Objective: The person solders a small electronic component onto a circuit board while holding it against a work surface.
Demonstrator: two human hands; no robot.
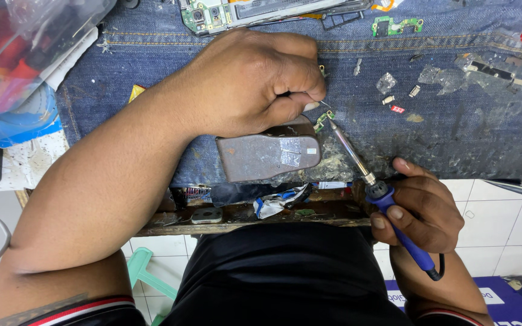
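Two hands: both ours, both busy at the near edge of the bench.
Right hand [421, 208]: we close it round the blue handle of a soldering iron [374, 188], thumb and fingers wrapped in a pen-like grip, just off the bench edge.
Iron's axis: we see its long line run on a slant, the handle low and right, the metal shaft rising up and left, the tip pointing at a small green circuit board [323, 120].
Left hand [255, 84]: we curl it into a loose fist, thumb and forefinger pinched narrow on something thin; we cannot tell whether that is wire or tweezers.
Board's place: we find it on the denim cloth [454, 139], just under our left fingertips and just beside the top right corner of a grey metal block [267, 157].
Scattered parts: we count small metal bits and clear scraps [386, 82] on the denim to the right, well apart from the board.
Far edge: we see an opened phone frame [261, 12] and another green board [397, 25].
Container: we note a clear plastic tub [25, 42] at far left, holding red and dark items too blurred to name.
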